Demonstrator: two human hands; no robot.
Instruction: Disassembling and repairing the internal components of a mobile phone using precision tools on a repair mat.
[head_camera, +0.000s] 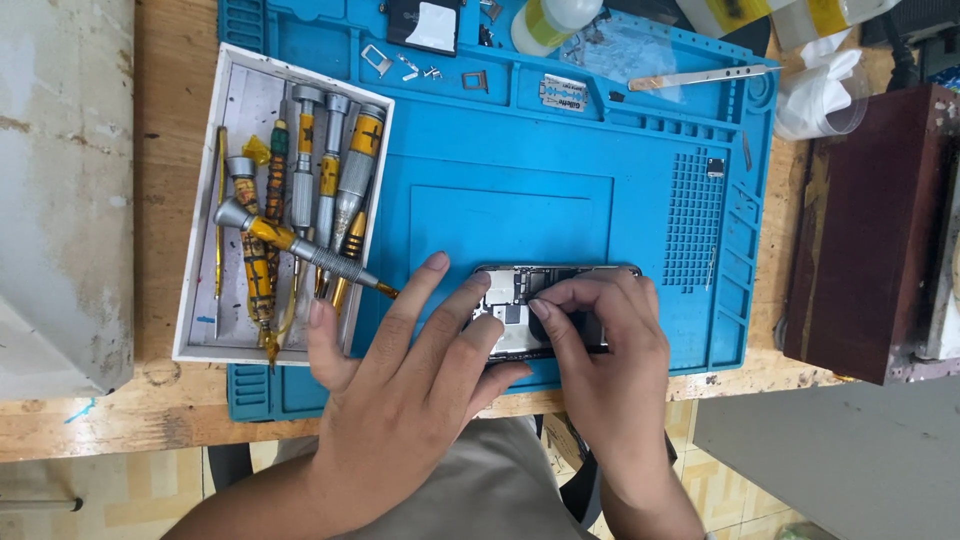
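An opened phone (530, 285) with its dark circuit board and white parts exposed lies near the front edge of a blue work mat (560, 140). My left hand (400, 390) rests over the phone's left end, fingers spread and pressing on its inner parts. My right hand (610, 350) covers the phone's right half, with the index finger and thumb pinched down on a small part near the middle. Much of the phone is hidden under both hands.
A white tray (240, 80) with several yellow-and-silver screwdrivers (300, 245) sits at the mat's left. Tweezers (700, 76), small metal parts (405, 68), a razor blade (563, 93) and a bottle (548, 22) lie along the far edge. A dark red box (870, 230) stands at right.
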